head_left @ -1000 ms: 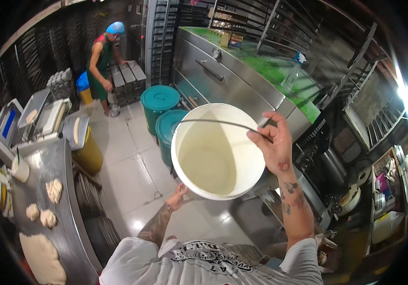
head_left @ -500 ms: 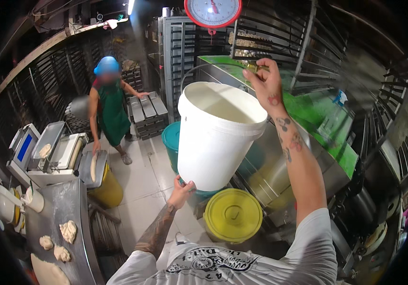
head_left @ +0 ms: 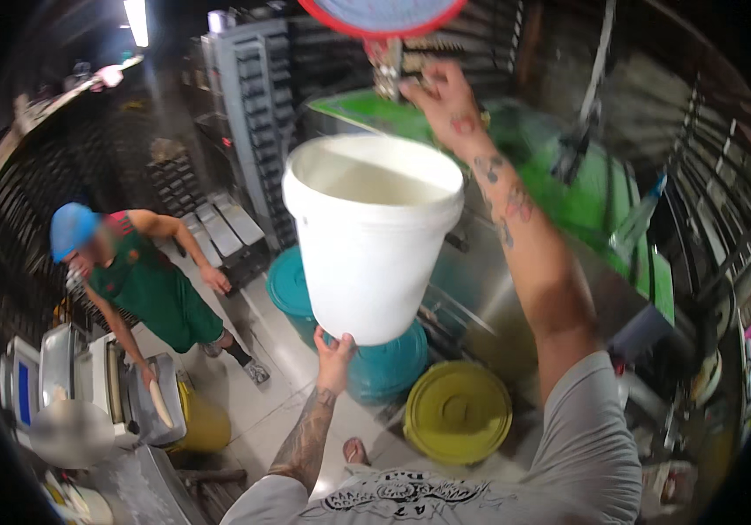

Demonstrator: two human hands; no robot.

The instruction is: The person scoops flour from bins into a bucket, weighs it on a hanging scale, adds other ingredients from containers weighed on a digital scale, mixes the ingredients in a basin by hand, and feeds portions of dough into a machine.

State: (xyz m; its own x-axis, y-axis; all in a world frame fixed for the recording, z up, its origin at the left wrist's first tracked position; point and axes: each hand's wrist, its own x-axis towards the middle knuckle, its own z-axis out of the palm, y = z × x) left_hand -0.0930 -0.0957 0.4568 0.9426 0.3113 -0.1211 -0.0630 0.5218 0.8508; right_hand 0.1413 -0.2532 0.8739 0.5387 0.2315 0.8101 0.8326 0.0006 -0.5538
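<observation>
A tall white plastic bucket (head_left: pixel 375 271) is held up in front of me, upright and slightly tilted, its open mouth showing a pale inside. My left hand (head_left: pixel 333 363) grips its bottom edge from below, thumb against the side. High above the rim, my right hand (head_left: pixel 445 98) pinches the bucket's thin wire handle, which is blurred and barely visible now. Close to those fingers, under a red-rimmed dial scale (head_left: pixel 384 16), is the scale's lower fitting; whether the handle touches it I cannot tell.
Teal lidded drums (head_left: pixel 389 363) and a yellow lidded one (head_left: pixel 459 411) stand below. A green-topped steel counter (head_left: pixel 559 175) lies right. At left a co-worker in green (head_left: pixel 148 289) reaches a hand to a long dough piece (head_left: pixel 160 404) on a tray. Tall racks stand behind.
My right hand and the bucket's top have come nearer the scale. My view has shifted, so the scale sits higher. The co-worker has bent toward the tray, an arm now out to the side.
</observation>
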